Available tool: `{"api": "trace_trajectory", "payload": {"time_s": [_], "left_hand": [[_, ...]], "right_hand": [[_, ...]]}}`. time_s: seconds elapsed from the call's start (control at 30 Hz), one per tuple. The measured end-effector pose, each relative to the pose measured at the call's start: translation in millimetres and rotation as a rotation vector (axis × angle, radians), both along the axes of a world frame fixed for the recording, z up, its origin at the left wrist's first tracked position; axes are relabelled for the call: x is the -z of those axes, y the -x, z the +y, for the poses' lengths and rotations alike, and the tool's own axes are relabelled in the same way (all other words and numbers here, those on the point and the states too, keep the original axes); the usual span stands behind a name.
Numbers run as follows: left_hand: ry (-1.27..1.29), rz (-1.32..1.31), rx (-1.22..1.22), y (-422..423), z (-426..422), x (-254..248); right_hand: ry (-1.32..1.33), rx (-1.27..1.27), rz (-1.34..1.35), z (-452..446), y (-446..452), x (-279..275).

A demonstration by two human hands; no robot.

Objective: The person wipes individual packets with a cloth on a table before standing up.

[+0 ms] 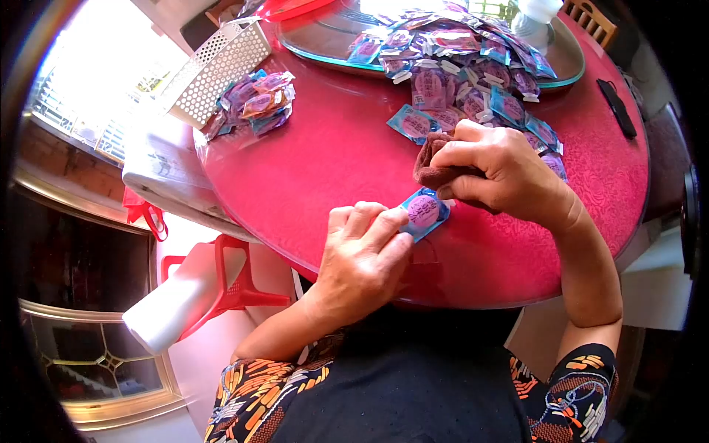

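Note:
A small blue packet with a round purple label (424, 212) lies near the front of the red table, between my hands. My left hand (365, 247) has its fingertips on the packet's left edge, pinching or pressing it. In my right hand (491, 166) is a bunched brown cloth (437, 164), held just above the packet's upper right corner, where my thumb is close to or touching the packet. Past my right hand spreads a large heap of similar purple and blue packets (465, 63). Another, smaller pile of packets (258, 103) sits at the table's left.
The round red table (317, 155) carries a glass turntable (325, 44) under part of the heap. A white perforated basket (221, 70) stands at the back left, a black object (617, 108) at the right. A red stool (240, 284) with a white roll (173, 306) is below left.

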State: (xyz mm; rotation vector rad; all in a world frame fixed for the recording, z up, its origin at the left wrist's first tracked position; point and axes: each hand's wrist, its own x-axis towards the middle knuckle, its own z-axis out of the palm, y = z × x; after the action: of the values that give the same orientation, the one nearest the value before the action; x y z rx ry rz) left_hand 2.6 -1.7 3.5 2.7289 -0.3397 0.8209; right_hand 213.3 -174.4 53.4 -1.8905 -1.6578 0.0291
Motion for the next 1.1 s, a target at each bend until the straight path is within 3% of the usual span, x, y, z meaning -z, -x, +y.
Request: {"api": "trace_trajectory", "payload": {"time_s": [0.13,0.37,0.47,0.53,0.8,0.83,0.93,1.1], "left_hand": [[0.075,-0.002,-0.002,5,1,3],[0.130,0.002,-0.017,7,2,8],[0.137,0.007,-0.029,8,3,9],[0.109,0.029,-0.029,10,4,11],[0.151,0.009,-0.030,6,0,8],[0.156,0.012,-0.035,6,0,7],[0.134,0.010,-0.029,7,3,9],[0.124,0.030,-0.024,6,0,3]], "right_hand": [[-0.003,-0.058,-0.184,8,17,12],[0.205,0.201,-0.319,5,23,11],[0.061,0.119,-0.315,14,32,12],[0.123,-0.033,-0.250,16,40,11],[0.133,0.184,-0.327,6,21,12],[0.065,0.093,-0.250,7,19,10],[0.211,-0.188,-0.048,3,27,-5],[0.254,0.085,-0.099,0,10,2]]}}
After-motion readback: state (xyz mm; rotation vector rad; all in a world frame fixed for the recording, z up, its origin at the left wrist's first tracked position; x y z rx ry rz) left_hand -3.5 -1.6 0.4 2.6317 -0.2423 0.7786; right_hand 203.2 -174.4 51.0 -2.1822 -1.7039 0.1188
